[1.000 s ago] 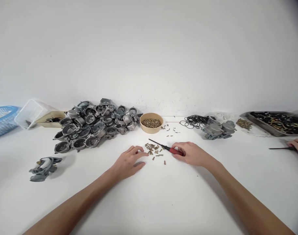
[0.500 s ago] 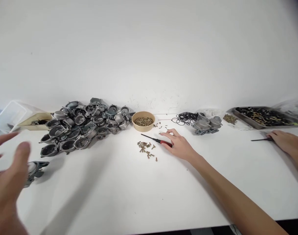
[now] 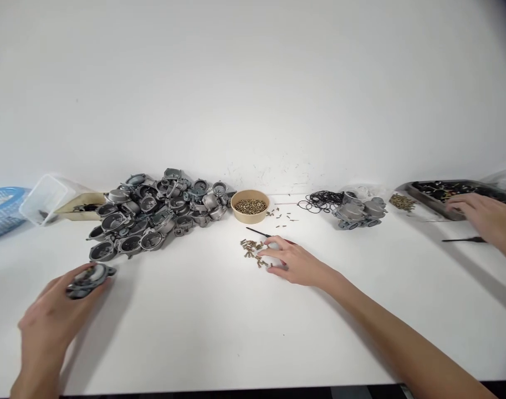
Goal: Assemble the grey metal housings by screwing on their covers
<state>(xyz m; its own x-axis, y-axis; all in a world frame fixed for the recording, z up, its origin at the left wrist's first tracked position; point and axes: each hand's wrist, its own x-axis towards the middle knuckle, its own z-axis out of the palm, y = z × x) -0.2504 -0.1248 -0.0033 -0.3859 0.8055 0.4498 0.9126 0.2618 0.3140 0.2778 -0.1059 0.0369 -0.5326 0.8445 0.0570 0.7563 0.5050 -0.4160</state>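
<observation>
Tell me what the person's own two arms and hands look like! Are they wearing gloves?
No gloves: the left hand and right hand are both bare, with slim fingers. No rings, watch or bracelet show. The right forearm is long, slender and bare, with no sleeve in view. Only a short, bare piece of the left forearm shows.

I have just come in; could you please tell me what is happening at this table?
The left hand grips a grey metal part in front of a heap of metal parts. The right hand is open at some loose screws and partly hides a screwdriver. Behind stands a tan bowl of small brass-coloured pieces. At the right, another person's hand is at a dark tray.
</observation>
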